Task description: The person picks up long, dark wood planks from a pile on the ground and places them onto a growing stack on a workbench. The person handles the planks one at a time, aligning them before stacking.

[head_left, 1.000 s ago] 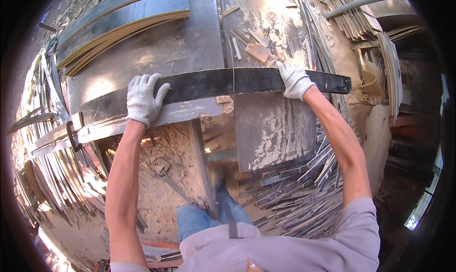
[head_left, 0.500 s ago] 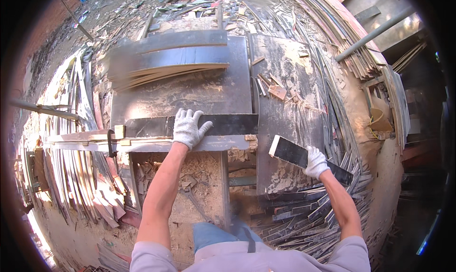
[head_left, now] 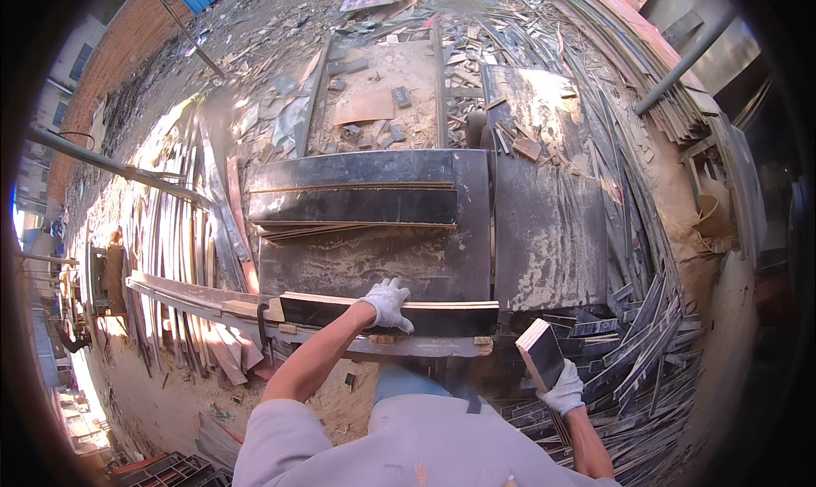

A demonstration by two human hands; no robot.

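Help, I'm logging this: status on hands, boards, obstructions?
Left hand on long black board. Right hand gripping black piece. Possible snag: heaped strips beside right hand.

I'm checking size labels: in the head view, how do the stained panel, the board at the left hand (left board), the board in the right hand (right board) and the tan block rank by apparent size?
Largest to smallest:
1. Stained panel
2. Left board
3. Right board
4. Tan block

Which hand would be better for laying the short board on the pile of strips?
Probably the right hand: it grips the short board, close to the pile of strips. The left hand is farther from the pile, on the long black board.
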